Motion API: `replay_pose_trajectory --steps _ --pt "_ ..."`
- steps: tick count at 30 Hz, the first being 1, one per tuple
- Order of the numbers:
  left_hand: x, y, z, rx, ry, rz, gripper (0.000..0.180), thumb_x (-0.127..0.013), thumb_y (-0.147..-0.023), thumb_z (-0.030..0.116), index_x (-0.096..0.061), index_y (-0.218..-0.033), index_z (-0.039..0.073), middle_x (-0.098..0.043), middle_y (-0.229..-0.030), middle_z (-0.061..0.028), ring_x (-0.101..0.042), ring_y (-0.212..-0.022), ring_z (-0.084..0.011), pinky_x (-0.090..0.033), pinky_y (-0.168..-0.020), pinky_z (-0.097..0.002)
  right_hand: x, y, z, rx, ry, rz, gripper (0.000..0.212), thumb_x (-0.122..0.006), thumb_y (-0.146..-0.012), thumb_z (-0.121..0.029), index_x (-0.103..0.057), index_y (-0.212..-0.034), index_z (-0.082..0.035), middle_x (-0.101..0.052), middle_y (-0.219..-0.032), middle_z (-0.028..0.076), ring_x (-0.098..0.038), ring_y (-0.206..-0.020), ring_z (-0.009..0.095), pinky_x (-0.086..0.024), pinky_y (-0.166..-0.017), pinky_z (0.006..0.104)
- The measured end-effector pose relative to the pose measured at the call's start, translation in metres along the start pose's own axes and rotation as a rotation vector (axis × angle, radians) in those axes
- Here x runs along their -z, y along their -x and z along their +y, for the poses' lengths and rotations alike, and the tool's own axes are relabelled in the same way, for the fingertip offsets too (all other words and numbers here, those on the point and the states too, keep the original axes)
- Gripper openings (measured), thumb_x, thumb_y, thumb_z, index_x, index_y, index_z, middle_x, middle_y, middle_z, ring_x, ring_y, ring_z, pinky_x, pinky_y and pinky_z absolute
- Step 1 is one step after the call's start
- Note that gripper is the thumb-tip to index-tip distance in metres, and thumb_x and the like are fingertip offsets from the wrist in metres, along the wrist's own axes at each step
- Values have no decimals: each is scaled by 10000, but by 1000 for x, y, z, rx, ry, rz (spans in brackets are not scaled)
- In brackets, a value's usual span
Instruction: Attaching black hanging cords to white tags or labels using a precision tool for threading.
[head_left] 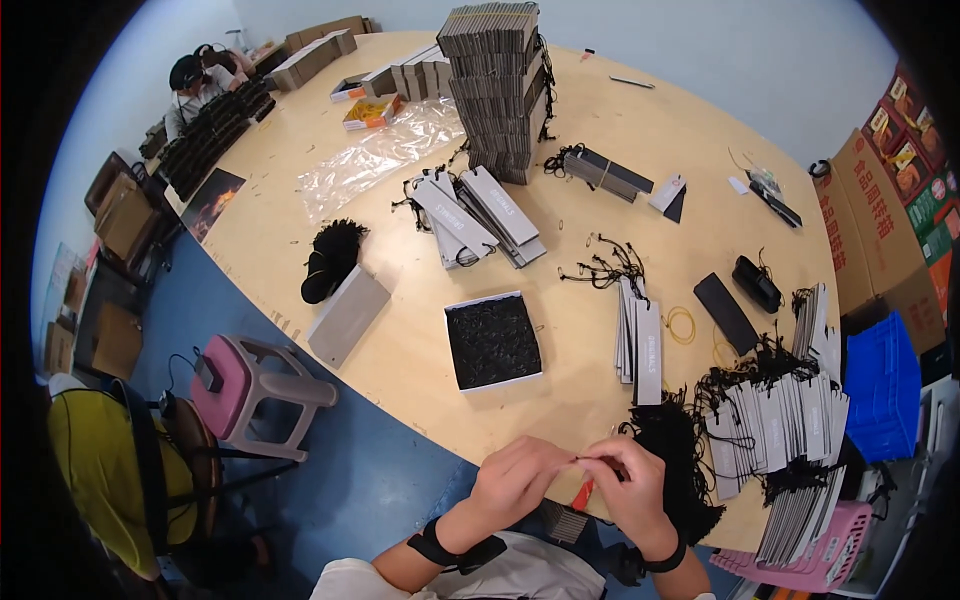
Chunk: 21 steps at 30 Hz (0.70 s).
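Note:
Just past the table's near edge, my left hand (515, 482) and my right hand (632, 485) meet with their fingertips pinched together. Whatever small dark thing lies between them is too small to name. A red object (583, 494) shows below the fingers, beside my right hand. Under it, close to my lap, is a stack of grey strips (565, 522). Right of my right hand lies a thick bundle of black cords (675, 460). Beyond my hands stands a white box (492, 384) filled with small black pieces.
Grey hang tags (648, 350) with black strings lie at the right, near a fanned pile of tags (775, 425). A tall stack of grey tags (498, 100) rises at the back. A blue crate (882, 390) stands off the right edge. Another person (195, 90) sits far left.

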<state>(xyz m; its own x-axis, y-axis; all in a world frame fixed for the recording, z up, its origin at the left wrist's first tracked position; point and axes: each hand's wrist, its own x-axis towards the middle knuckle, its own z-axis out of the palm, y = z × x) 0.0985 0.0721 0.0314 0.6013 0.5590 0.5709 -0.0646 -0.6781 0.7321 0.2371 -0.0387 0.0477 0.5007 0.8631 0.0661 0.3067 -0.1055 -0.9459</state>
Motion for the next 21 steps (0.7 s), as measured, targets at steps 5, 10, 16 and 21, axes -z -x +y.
replay_pose_trajectory --steps 5,10,16,21 --pt "9 12 20 171 315 -38 180 -746 -769 -44 -701 -938 1 -694 -876 -114 -676 -776 -273 -541 -673 -333 7 23 -18 114 -125 -51 103 -686 -835 118 -633 -903 62 -673 -829 124 -680 -696 132 -526 -571 222" --pt "8 19 23 77 273 -98 172 -749 -790 -62 -683 -932 10 -724 -881 -118 -706 -778 -255 -561 -687 -311 10 43 -14 -129 -407 -83 104 -682 -870 81 -656 -965 49 -701 -891 104 -694 -717 130 -542 -583 226" --pt "3 25 29 60 147 -142 193 -751 -785 -59 -686 -952 11 -723 -891 -105 -706 -787 -245 -557 -683 -304 1 54 -13 -82 -298 44 97 -672 -858 112 -641 -938 66 -692 -874 129 -697 -704 148 -556 -577 228" --pt "1 28 34 184 239 -177 186 -719 -824 -43 -673 -996 13 -702 -936 -115 -680 -817 -280 -547 -710 -337 1 62 -5 11 -243 73 97 -663 -844 143 -622 -905 79 -682 -860 139 -688 -689 148 -568 -572 230"
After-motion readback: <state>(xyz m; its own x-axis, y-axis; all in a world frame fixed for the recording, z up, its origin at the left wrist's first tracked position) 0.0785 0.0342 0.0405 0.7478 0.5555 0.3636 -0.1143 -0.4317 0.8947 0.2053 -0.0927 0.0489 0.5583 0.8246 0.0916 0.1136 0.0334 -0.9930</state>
